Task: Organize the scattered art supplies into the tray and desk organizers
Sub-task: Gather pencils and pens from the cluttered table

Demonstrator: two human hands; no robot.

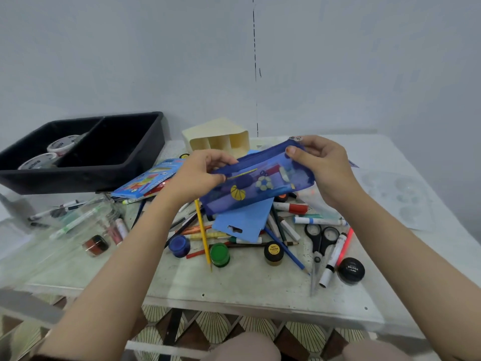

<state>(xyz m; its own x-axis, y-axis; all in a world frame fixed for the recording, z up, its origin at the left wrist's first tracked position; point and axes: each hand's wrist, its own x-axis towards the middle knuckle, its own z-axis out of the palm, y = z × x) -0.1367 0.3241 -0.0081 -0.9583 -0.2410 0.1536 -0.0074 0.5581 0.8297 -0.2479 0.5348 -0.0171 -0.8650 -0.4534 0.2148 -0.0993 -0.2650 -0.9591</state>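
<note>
While it is held above the littered table (247,290), blue mesh pouch (260,182) tilts between both hands. Left hand (200,175) pinches its left end; right hand (321,165) grips its upper right corner. Black tray (78,177) rear left, tape rolls (61,145) in left compartment. Cream desk organizer (218,138) just behind pouch.

On tabletop (247,287): tray (78,178) at 10 o'clock, tape rolls (62,145) in its left compartment; organizer (218,139) at 12 o'clock, behind pouch (260,183); scissors (321,238) at 4 o'clock; paint jars (220,254) at 6 o'clock.
</note>
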